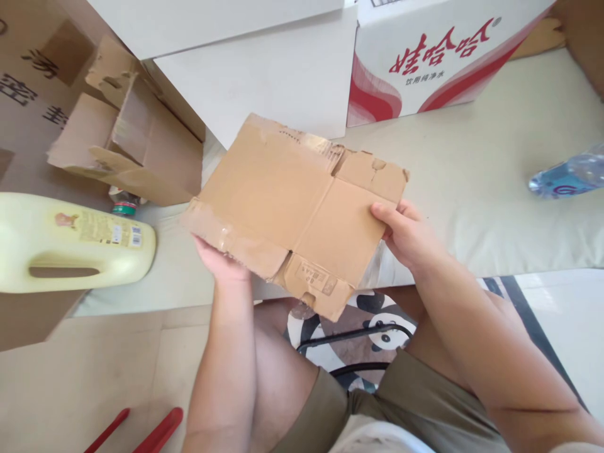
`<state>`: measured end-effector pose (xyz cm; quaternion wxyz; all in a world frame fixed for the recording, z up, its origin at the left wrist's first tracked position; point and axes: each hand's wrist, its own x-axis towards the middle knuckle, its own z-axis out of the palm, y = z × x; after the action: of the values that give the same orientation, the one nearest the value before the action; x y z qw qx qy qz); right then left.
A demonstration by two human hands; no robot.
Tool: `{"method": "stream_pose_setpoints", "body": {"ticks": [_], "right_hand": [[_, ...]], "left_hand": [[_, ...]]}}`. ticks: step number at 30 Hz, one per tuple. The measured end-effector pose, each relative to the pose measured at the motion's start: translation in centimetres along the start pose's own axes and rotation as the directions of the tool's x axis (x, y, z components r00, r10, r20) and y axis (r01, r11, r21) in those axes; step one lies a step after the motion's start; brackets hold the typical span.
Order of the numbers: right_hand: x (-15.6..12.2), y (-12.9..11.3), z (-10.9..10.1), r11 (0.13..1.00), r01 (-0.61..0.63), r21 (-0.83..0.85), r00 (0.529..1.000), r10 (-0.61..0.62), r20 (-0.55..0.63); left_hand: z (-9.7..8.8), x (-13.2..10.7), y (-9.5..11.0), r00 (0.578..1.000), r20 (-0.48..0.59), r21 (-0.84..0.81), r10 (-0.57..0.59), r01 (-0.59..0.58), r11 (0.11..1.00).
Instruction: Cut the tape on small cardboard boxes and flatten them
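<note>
A flattened brown cardboard box (278, 189) is held up in front of me, tilted, with creases and torn flaps along its edges. My right hand (408, 233) grips its right edge, the thumb on top and the other fingers curled behind. At the lower left edge, my left hand (221, 261) supports the cardboard from below; its fingers are mostly hidden under it. A printed mark shows on the flap nearest to me. Behind the cardboard, part of a clear plastic item (377, 267) peeks out, too covered to name.
A pale yellow jug (94, 242) lies on its side at left, near an open cardboard box (155, 148) and a green-capped bottle (124, 207). White boxes (264, 75) and a red-and-white water carton (425, 69) stand behind. A water bottle (569, 173) lies at right on the cream-covered surface (472, 207).
</note>
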<state>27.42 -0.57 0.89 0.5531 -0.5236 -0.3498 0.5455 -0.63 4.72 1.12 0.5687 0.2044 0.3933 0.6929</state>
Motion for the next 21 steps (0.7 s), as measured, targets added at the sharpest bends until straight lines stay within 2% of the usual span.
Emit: {"method": "stream_pose_setpoints", "body": {"ticks": [2,4,7,9,11,13,17,19,21], "right_hand": [[-0.2,-0.1,0.2,0.998,0.06,-0.016,0.994,-0.062,-0.087],[-0.5,0.0,0.3,0.992,0.115,-0.057,0.988,-0.121,-0.097],[-1.4,0.1,0.4,0.98,0.131,-0.151,0.991,-0.125,0.044],[-1.9,0.4,0.5,0.967,0.112,-0.228,0.985,-0.077,0.154],[-2.2,0.6,0.6,0.965,0.096,-0.245,0.981,-0.05,0.188],[-2.3,0.6,0.8,0.984,0.072,-0.16,0.99,-0.052,0.129],[-2.2,-0.6,0.7,0.998,0.01,0.056,0.995,-0.004,-0.1],[-2.4,-2.0,-0.4,0.995,0.006,0.096,0.973,0.016,-0.229],[-3.0,-3.9,-2.5,0.995,0.024,0.097,0.938,0.012,-0.347]], "left_hand": [[0.4,-0.2,0.0,0.998,0.019,-0.02,-0.051,0.052,0.998],[0.3,0.0,-0.1,0.989,-0.014,-0.003,-0.146,0.146,0.989],[-0.1,0.5,-0.1,0.974,-0.106,-0.023,-0.198,0.197,0.98],[-0.3,0.8,0.0,0.971,-0.125,-0.06,-0.201,0.195,0.979],[-0.3,1.0,0.0,0.967,-0.125,-0.092,-0.22,0.21,0.973],[0.0,1.1,0.0,0.965,-0.128,-0.112,-0.229,0.215,0.97],[0.2,1.0,-0.2,0.971,-0.172,-0.148,-0.166,0.141,0.979],[0.0,0.9,-0.2,0.96,-0.231,-0.158,-0.159,0.124,0.98],[-0.2,0.8,-0.1,0.95,-0.258,-0.164,-0.176,0.137,0.977]]}}
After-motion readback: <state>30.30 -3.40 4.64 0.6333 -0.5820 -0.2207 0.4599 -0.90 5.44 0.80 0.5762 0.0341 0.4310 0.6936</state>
